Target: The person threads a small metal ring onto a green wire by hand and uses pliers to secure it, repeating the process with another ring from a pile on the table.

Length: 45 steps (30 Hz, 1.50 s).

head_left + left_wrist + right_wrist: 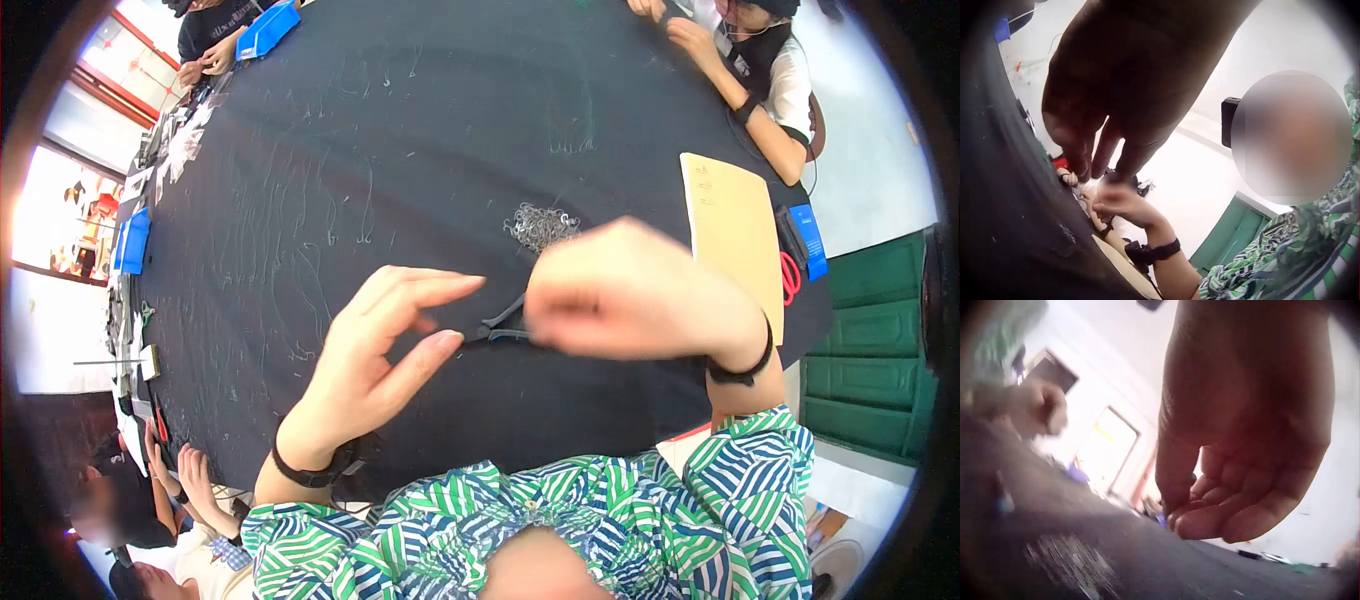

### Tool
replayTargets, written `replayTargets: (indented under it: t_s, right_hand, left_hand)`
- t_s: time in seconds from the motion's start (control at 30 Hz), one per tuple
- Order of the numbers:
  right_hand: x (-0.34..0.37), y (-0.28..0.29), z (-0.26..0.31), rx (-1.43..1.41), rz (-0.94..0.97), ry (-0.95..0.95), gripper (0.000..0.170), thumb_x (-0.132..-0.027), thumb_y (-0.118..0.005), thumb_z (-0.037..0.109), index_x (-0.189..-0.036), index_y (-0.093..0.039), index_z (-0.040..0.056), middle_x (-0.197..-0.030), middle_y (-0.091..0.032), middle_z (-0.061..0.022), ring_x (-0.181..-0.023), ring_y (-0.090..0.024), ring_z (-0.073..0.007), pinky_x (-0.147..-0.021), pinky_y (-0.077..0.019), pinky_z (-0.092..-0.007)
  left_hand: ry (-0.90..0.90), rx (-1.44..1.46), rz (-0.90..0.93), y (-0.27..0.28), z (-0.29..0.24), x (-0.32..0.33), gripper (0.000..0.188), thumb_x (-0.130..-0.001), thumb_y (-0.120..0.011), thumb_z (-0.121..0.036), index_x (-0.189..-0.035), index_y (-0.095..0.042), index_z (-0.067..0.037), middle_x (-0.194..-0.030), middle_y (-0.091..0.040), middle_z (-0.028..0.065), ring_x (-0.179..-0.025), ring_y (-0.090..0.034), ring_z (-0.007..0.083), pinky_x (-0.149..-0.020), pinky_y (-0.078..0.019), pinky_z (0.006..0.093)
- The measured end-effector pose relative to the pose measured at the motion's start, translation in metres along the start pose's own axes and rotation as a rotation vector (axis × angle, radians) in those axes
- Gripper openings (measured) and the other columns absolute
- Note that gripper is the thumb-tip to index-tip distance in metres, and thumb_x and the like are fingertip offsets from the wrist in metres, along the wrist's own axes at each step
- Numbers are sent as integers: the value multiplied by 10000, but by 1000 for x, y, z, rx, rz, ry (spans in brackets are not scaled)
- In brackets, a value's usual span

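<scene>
My left hand (375, 350) hovers over the black cloth, thumb and index finger spread apart with nothing seen between them. Opposite it, my right hand (630, 295) is blurred, its fingers curled. The right wrist view shows that hand's thumb meeting the fingertips (1200, 522); I cannot tell whether something small is pinched there. Between the hands lie pliers (484, 330) with blue-and-dark handles, partly hidden behind the right hand. Just beyond the right hand is a pile of small metal hooks (540, 226), which shows blurred in the right wrist view.
A black cloth (450, 420) covers the table, with thin lines and loose hooks scattered at left. A tan notebook (735, 230) and red-handled scissors (791, 278) lie at right. Blue bins (132, 241) stand along the left edge. Other people sit around the table.
</scene>
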State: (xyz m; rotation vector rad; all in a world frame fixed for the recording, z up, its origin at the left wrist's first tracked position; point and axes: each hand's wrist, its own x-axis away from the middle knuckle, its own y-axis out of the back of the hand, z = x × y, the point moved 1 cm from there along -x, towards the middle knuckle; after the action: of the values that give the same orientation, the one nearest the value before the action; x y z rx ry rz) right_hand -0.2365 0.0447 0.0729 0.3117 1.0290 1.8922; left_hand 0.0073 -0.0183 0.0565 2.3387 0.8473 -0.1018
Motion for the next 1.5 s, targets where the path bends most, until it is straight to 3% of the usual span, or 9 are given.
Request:
replayTargets:
  t_s: [0.17, 0.37, 0.57, 0.67, 0.8, 0.9, 1.3, 1.43, 1.5]
  right_hand:
    - [-6, 2, 27, -253, -15, 26, 51, -809, -646, 89, -823, -620, 48, -753, -625, -109, -699, -634, -303, -623, -505, -383]
    - [1, -5, -21, -311, -100, -233, 70, -892, -632, 58, -862, -610, 0, -727, -591, -39, -643, -571, -98, -570, -447, -255]
    - [-2, -21, -26, -155, -82, -201, 83, -883, -637, 55, -855, -586, -6, -719, -585, -70, -619, -569, -154, -565, -443, -286]
    - [-2, -27, -25, -107, -76, -210, 81, -852, -647, 80, -849, -595, 18, -738, -613, -114, -667, -612, -262, -588, -468, -354]
    - [0, -30, -22, -45, -69, -235, 75, -838, -645, 95, -834, -597, 37, -749, -626, -129, -698, -630, -314, -600, -480, -394]
    - [3, -31, -19, -30, -79, -245, 69, -830, -644, 89, -824, -594, 42, -750, -625, -126, -699, -626, -318, -599, -480, -398]
    - [4, -36, -27, -10, -22, -265, 93, -809, -670, 69, -835, -592, 24, -735, -600, -88, -628, -614, -234, -560, -471, -334]
    - [3, -34, -25, -19, 63, -326, 110, -812, -655, 134, -819, -600, 39, -781, -626, -122, -740, -631, -333, -632, -490, -420]
    - [7, -32, -33, -22, 22, -265, 100, -803, -674, 83, -846, -606, 23, -745, -608, -86, -621, -613, -222, -571, -476, -318]
  left_hand:
    - [260, 395, 259, -7, -8, 5, 239, -1003, -508, -176, -1023, -654, 13, -909, -668, 82, -791, -623, 142, -689, -479, 242]
    - [534, 90, 152, 8, 9, 24, 197, -978, -563, -142, -874, -661, -6, -778, -630, 23, -627, -530, 80, -575, -432, 231]
    - [146, -502, 96, 1, 9, 23, 219, -902, -651, -127, -1077, -654, 5, -1045, -657, 127, -935, -637, 234, -835, -490, 329]
    - [216, -220, 43, -13, 2, 6, 305, -881, -667, -110, -1156, -622, 13, -1196, -630, 150, -1138, -593, 264, -974, -445, 360]
    - [371, 224, 139, -43, 21, -7, 196, -983, -559, -98, -1135, -617, 12, -945, -690, 90, -896, -663, 136, -799, -511, 263]
    - [373, 297, 81, -57, 34, -6, 173, -996, -548, -146, -1059, -611, 2, -699, -567, 39, -618, -511, 92, -582, -412, 274]
    - [462, 350, -69, -76, 46, -1, 107, -918, -675, -114, -943, -640, -17, -537, -366, -48, -515, -323, 30, -487, -284, 241]
    - [378, 227, -65, -76, 47, 0, 92, -897, -693, -104, -924, -648, -29, -530, -343, -38, -497, -310, 39, -477, -270, 246]
    - [360, 185, -48, -76, 48, 0, 87, -887, -699, -97, -918, -651, -32, -527, -338, -35, -491, -307, 43, -474, -265, 247]
